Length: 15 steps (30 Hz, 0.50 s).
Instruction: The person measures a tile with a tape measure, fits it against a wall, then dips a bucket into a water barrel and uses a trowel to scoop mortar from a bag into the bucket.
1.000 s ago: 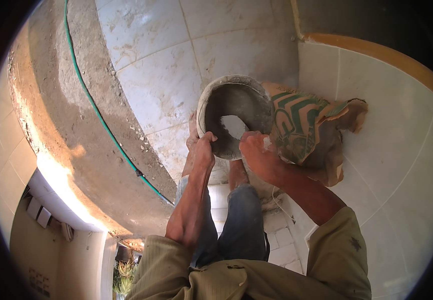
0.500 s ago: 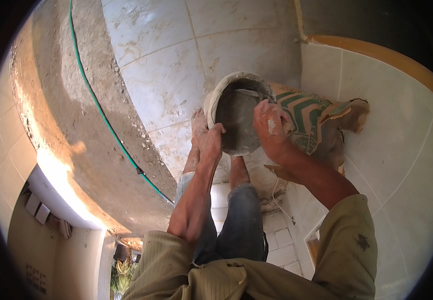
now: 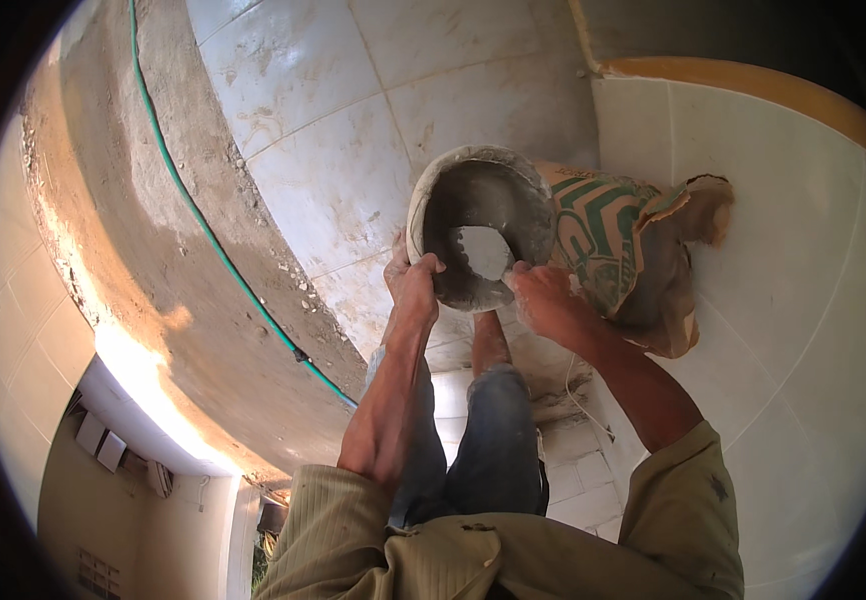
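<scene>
A round bucket (image 3: 426, 200), crusted with grey cement, is held between my hands in front of my legs, its mouth facing up toward me. My left hand (image 3: 414, 288) grips its left near rim, thumb over the edge. Closed at the right near rim is my right hand (image 3: 545, 298), dusty with pale powder; its lower fingers are hidden. Inside the bucket the walls are dark and wet-looking. A bright pale patch (image 3: 484, 252) shows in it; I cannot tell whether this is shiny liquid or a flat object.
A torn paper sack (image 3: 603, 240) with green zigzag stripes lies right of the bucket, against the tiled wall (image 3: 793, 270). Smeared pale tiles (image 3: 323, 180) cover the floor. On the left, a green hose (image 3: 198, 220) runs along a rough dirt strip (image 3: 158, 290). A thin white cord (image 3: 585, 405) lies near my legs.
My right hand has moved down and toward me along the bucket's right rim. The bucket's mouth now faces me more fully, and the pale patch shows inside. My left hand keeps its grip.
</scene>
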Each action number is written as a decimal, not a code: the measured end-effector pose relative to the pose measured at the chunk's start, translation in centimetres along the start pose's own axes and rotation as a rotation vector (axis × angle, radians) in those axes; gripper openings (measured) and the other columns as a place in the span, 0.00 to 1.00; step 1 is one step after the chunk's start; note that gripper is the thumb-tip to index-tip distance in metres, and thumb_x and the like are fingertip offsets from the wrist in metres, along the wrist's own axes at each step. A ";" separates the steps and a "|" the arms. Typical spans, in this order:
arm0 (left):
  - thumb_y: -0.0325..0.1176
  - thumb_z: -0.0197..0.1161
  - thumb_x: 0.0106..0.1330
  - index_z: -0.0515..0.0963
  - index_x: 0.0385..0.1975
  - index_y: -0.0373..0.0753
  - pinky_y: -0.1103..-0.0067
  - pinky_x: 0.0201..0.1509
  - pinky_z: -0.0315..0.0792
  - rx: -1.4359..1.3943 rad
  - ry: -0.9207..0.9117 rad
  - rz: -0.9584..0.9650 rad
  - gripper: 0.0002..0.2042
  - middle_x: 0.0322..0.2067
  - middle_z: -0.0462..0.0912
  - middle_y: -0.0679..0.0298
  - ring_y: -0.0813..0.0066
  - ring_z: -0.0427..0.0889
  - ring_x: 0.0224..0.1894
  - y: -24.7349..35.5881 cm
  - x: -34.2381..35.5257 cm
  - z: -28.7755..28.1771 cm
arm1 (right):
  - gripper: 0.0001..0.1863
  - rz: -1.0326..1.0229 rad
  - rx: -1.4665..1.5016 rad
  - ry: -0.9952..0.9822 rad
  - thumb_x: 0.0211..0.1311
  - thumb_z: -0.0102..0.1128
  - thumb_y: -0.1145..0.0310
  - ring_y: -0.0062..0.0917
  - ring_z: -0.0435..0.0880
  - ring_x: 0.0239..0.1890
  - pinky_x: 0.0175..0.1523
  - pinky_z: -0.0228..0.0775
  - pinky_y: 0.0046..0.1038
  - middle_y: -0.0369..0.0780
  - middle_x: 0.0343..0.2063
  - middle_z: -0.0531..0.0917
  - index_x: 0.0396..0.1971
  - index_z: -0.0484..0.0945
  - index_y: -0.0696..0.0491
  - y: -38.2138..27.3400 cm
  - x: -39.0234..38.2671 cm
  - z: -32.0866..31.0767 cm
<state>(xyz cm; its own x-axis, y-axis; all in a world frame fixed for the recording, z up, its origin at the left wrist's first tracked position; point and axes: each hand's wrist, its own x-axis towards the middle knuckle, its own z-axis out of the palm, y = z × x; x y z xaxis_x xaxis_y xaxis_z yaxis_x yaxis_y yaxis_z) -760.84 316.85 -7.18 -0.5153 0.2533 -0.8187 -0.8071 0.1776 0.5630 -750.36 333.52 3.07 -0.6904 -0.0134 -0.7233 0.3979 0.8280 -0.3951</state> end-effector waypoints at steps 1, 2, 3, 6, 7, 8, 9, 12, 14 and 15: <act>0.18 0.54 0.43 0.74 0.52 0.29 0.77 0.52 0.70 -0.089 -0.005 -0.016 0.28 0.51 0.76 0.57 0.67 0.74 0.50 0.6 -0.3 0.0 | 0.12 0.117 -0.048 0.032 0.51 0.60 0.70 0.33 0.82 0.33 0.36 0.73 0.29 0.43 0.31 0.79 0.36 0.75 0.58 -0.9 -1.1 -0.9; 0.16 0.53 0.43 0.76 0.49 0.29 0.80 0.44 0.70 -0.123 -0.012 -0.026 0.27 0.43 0.78 0.61 0.72 0.75 0.41 1.3 -0.5 0.0 | 0.16 0.236 -0.095 0.063 0.50 0.61 0.69 0.32 0.82 0.34 0.36 0.73 0.29 0.44 0.32 0.79 0.39 0.74 0.59 -1.9 -2.2 -1.7; 0.14 0.52 0.43 0.77 0.46 0.29 0.82 0.37 0.70 -0.159 -0.019 -0.034 0.25 0.35 0.80 0.65 0.77 0.75 0.33 1.9 -0.8 0.0 | 0.16 0.240 -0.091 0.075 0.50 0.61 0.69 0.32 0.82 0.34 0.36 0.73 0.29 0.44 0.32 0.79 0.39 0.74 0.59 -2.7 -3.6 -2.6; 0.15 0.52 0.43 0.80 0.38 0.29 0.83 0.35 0.69 -0.070 -0.009 -0.009 0.19 0.27 0.80 0.66 0.78 0.74 0.28 3.3 -1.5 0.2 | 0.23 0.262 -0.520 0.245 0.49 0.63 0.67 0.29 0.81 0.36 0.36 0.73 0.28 0.43 0.34 0.78 0.46 0.71 0.59 -3.8 -6.2 -3.8; 0.15 0.52 0.43 0.80 0.38 0.29 0.83 0.35 0.69 -0.066 -0.022 -0.003 0.19 0.27 0.80 0.66 0.78 0.74 0.28 3.8 -1.8 0.4 | 0.24 0.323 -0.514 0.253 0.49 0.64 0.67 0.27 0.81 0.35 0.35 0.73 0.27 0.42 0.33 0.77 0.47 0.71 0.58 -3.7 -6.5 -3.6; 0.15 0.52 0.43 0.80 0.34 0.29 0.83 0.34 0.69 -0.060 -0.008 0.001 0.17 0.26 0.80 0.65 0.78 0.74 0.27 4.4 -2.3 0.5 | 0.26 0.383 -0.507 0.262 0.48 0.64 0.67 0.26 0.81 0.35 0.34 0.72 0.26 0.41 0.32 0.77 0.49 0.70 0.58 -3.6 -6.7 -3.4; 0.15 0.53 0.43 0.80 0.30 0.30 0.83 0.32 0.69 -0.053 -0.003 -0.005 0.14 0.25 0.79 0.65 0.78 0.74 0.26 4.6 -2.6 0.9 | 0.26 0.403 -0.504 0.265 0.48 0.64 0.67 0.26 0.81 0.35 0.34 0.72 0.26 0.41 0.32 0.77 0.49 0.70 0.58 -3.2 -6.8 -2.9; 0.15 0.52 0.44 0.78 0.26 0.32 0.82 0.32 0.69 -0.077 -0.025 0.001 0.10 0.24 0.78 0.65 0.77 0.75 0.26 4.9 -3.0 1.0 | 0.25 0.395 -0.680 0.210 0.47 0.64 0.66 0.25 0.80 0.34 0.34 0.72 0.24 0.39 0.32 0.76 0.47 0.71 0.57 -2.4 -7.2 -2.2; 0.15 0.52 0.44 0.77 0.26 0.32 0.82 0.33 0.69 -0.070 -0.040 0.001 0.10 0.25 0.79 0.65 0.77 0.75 0.27 5.9 -3.1 1.1 | 0.24 0.365 -0.643 0.293 0.47 0.63 0.66 0.24 0.80 0.32 0.33 0.71 0.24 0.38 0.30 0.76 0.45 0.71 0.57 -2.6 -7.9 -2.4; 0.15 0.53 0.43 0.77 0.27 0.32 0.82 0.34 0.69 -0.086 -0.040 -0.014 0.11 0.25 0.79 0.64 0.76 0.75 0.27 6.6 -3.4 1.3 | 0.24 0.382 -0.638 0.296 0.47 0.63 0.66 0.24 0.80 0.32 0.33 0.71 0.24 0.38 0.30 0.76 0.45 0.71 0.57 -2.4 -8.1 -2.2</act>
<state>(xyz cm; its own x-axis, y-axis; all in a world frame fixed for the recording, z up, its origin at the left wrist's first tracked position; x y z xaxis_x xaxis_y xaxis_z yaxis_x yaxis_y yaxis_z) -764.04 318.38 -0.58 -0.4935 0.2894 -0.8202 -0.8367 0.0995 0.5385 -747.10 332.88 11.11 -0.7435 0.4116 -0.5271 0.2790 0.9072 0.3148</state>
